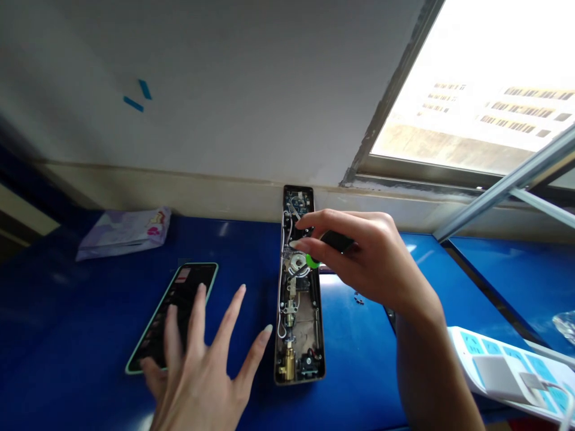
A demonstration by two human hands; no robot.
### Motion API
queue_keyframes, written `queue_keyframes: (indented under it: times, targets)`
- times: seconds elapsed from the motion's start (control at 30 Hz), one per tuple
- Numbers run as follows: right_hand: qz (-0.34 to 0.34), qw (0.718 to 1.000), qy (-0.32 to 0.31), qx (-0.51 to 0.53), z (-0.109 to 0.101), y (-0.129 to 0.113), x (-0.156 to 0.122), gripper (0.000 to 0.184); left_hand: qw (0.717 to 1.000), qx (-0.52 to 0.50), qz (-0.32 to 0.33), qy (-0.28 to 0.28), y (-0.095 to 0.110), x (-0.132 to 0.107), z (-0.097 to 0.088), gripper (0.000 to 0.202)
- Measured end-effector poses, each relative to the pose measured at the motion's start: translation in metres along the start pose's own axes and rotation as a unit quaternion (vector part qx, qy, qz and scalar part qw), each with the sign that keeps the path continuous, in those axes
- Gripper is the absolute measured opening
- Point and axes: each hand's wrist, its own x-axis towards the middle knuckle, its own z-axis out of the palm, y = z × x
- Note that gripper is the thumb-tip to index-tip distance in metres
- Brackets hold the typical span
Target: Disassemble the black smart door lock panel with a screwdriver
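A long, narrow opened device case (pixel 309 335) lies lengthwise on the blue table (pixel 67 335), its wires, metal parts and circuit board exposed. My right hand (pixel 363 257) is closed around a screwdriver with a black and green handle (pixel 335 242), its tip down in the middle of the case. My left hand (pixel 202 365) hovers open with fingers spread, just left of the case and partly over a phone with a light green rim (pixel 179 287) that lies face up.
A plastic packet (pixel 123 232) lies at the back left by the wall. A white and blue power strip (pixel 507 365) with a plug sits at the right edge. Small dark screws (pixel 358 297) lie right of the case. A window is at the upper right.
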Motion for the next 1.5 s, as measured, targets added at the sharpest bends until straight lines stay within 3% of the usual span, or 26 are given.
queue_keyframes:
  times: [0.13,0.3,0.63,0.87,1.33,1.5]
  targets:
    - [-0.009,1.000,0.005,-0.004,0.000,-0.001,0.001,0.024,0.999,-0.019,-0.014,-0.044,-0.018,-0.001,-0.001,0.070]
    - [-0.008,1.000,0.001,-0.013,-0.001,-0.001,0.000,0.024,0.996,-0.050,-0.022,-0.071,-0.018,0.007,-0.005,0.068]
    - [-0.004,1.000,-0.010,-0.005,-0.003,0.001,0.000,0.024,0.996,-0.063,0.001,-0.057,-0.011,0.025,-0.001,0.063]
    - [0.005,1.000,-0.011,-0.002,-0.002,0.001,0.001,0.024,0.999,-0.029,0.041,-0.005,-0.002,0.030,0.002,0.065]
    - [0.000,1.000,-0.008,-0.007,-0.003,0.001,0.001,0.023,0.999,-0.009,-0.001,-0.044,0.009,0.048,-0.001,0.064]
    - [-0.004,1.000,-0.008,-0.003,-0.004,0.002,0.000,0.023,0.998,-0.030,0.037,-0.045,0.008,0.038,0.002,0.064]
